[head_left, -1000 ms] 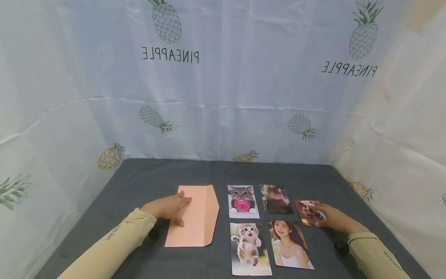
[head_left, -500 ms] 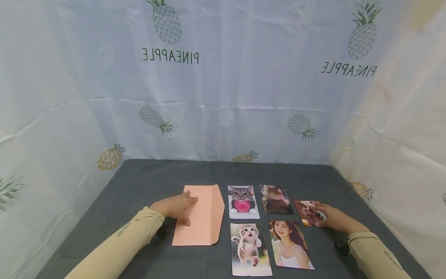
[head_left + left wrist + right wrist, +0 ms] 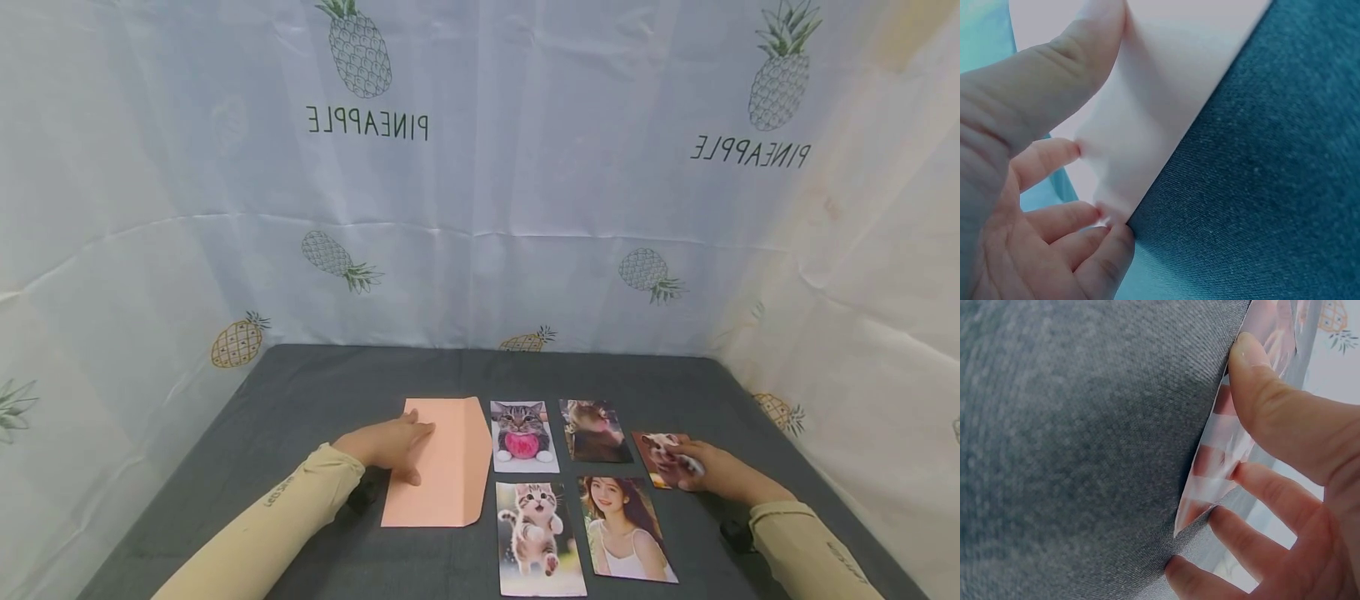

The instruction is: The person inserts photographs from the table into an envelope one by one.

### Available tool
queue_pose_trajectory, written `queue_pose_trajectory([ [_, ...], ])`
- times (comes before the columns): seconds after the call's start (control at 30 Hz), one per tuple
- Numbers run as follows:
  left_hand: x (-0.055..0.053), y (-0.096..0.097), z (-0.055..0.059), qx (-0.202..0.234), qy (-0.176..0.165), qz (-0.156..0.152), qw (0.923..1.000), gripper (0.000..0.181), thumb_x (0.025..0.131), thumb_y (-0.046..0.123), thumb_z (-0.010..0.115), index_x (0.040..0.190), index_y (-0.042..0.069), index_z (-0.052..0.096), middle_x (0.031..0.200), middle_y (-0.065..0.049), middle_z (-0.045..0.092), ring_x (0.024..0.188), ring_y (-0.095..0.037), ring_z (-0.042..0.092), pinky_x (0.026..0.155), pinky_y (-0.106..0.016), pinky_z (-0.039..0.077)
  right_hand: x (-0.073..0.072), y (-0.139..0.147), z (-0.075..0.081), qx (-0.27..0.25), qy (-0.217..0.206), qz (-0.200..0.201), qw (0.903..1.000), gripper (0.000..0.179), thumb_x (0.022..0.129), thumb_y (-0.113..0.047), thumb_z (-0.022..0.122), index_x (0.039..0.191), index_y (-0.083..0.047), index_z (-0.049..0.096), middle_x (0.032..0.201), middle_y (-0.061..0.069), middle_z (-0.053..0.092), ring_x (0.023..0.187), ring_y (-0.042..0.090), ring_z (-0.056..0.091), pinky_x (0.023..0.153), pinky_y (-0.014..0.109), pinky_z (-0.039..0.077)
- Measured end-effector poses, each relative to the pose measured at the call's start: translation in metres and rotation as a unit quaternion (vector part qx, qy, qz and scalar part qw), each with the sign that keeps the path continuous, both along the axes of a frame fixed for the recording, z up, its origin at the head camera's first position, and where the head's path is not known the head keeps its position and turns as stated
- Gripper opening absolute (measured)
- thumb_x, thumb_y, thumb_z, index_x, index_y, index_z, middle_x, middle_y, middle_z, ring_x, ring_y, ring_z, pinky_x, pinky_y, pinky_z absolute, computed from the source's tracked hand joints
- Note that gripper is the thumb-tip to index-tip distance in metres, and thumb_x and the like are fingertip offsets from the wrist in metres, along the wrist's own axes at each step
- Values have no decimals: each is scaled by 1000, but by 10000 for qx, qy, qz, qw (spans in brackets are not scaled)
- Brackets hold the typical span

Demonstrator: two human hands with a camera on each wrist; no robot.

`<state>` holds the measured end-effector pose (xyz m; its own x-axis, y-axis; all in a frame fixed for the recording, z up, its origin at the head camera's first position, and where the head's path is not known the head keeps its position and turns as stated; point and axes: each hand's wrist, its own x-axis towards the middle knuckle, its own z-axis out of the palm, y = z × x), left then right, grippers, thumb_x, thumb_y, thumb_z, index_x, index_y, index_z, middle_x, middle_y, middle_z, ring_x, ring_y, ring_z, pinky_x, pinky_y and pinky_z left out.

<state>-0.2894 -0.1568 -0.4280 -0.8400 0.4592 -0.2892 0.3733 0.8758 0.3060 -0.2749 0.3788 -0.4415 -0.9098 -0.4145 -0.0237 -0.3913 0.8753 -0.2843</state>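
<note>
A peach paper envelope (image 3: 442,467) lies on the dark cloth, its flap side pointing right. My left hand (image 3: 386,446) rests on its left part with fingers spread; in the left wrist view, the thumb and fingertips touch the paper near its edge. At the right, my right hand (image 3: 705,471) rests on a photo card with an animal picture (image 3: 654,454). The right wrist view shows the thumb on this glossy card (image 3: 1210,469) near its edge, with the other fingers spread along its far side. The hand covers the card's right part.
Between the hands lie a cat photo with a pink heart (image 3: 522,433), a dark photo (image 3: 596,432), a kitten photo (image 3: 536,542) and a portrait photo (image 3: 626,529). The envelope's flap reaches the left edge of the heart photo. A pineapple-print curtain (image 3: 480,183) surrounds the table (image 3: 322,375).
My left hand has slid the envelope to the right across the cloth, up to the cat photo with the heart. My right hand and the other photos have stayed in place.
</note>
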Motion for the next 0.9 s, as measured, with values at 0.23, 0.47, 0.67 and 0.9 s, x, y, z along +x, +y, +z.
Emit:
queue_pose_trajectory([
  [0.23,-1,4,1,-45,-46,59,10000,88,75,31,83,148,9,39,158,-22,22,147,-33,24,111,-49,34,-1,1,-1,49,20,16,10000,58,75,-17,80,122,9,59,123,43,49,112,60,49,87,66,43],
  [0.47,-2,5,0,-65,-16,64,10000,88,75,31,83,148,10,39,158,-22,23,146,-33,25,111,-48,34,-1,1,-2,75,48,39,10000,58,75,-16,81,122,8,59,123,42,50,112,59,49,87,66,43],
  [0.67,-2,5,1,-42,-41,123,9999,89,74,32,84,148,11,39,158,-20,24,147,-32,24,111,-49,33,0,0,0,94,59,59,9999,58,75,-16,81,122,9,59,122,42,50,111,59,50,87,66,43],
  [0.9,-2,5,0,-3,-62,171,9998,89,74,31,84,148,12,40,158,-19,24,146,-32,25,111,-50,33,0,1,0,84,95,98,9999,57,75,-16,80,121,9,60,123,43,50,112,59,49,87,65,43],
])
